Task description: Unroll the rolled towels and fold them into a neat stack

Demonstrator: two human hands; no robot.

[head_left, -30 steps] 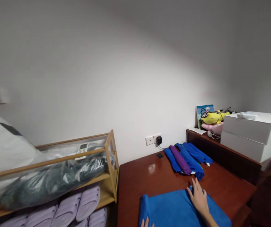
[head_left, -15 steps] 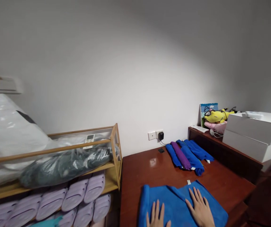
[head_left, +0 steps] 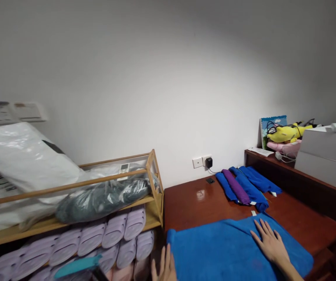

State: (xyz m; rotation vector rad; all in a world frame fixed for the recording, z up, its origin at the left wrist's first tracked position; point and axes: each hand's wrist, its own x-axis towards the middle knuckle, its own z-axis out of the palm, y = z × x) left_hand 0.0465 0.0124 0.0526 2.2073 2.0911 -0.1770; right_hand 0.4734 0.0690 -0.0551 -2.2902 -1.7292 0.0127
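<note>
A blue towel [head_left: 215, 249] lies spread on the reddish-brown tabletop [head_left: 185, 210], its lower part cut off by the frame. My right hand [head_left: 269, 241] rests flat on the towel's right side, fingers spread. At the towel's left edge is my left hand [head_left: 165, 265], fingers stretched out; its lower part is out of view. Whether the left fingertips touch the cloth I cannot tell. Farther back lie several rolled or folded cloths, a purple one [head_left: 236, 186] among blue ones [head_left: 250, 190].
Left of the table stands a wooden rack [head_left: 153, 183] with a plastic-wrapped dark bundle [head_left: 106, 197] and several lilac slippers [head_left: 92, 236]. A raised ledge [head_left: 288, 175] on the right bears white boxes [head_left: 326, 156] and a yellow plush toy [head_left: 285, 134]. A black plug [head_left: 209, 162] sits in the wall socket.
My left hand has moved from on top of the towel to its left edge. The right hand stays on the towel, which looks flatter along its far edge. The view has shifted left.
</note>
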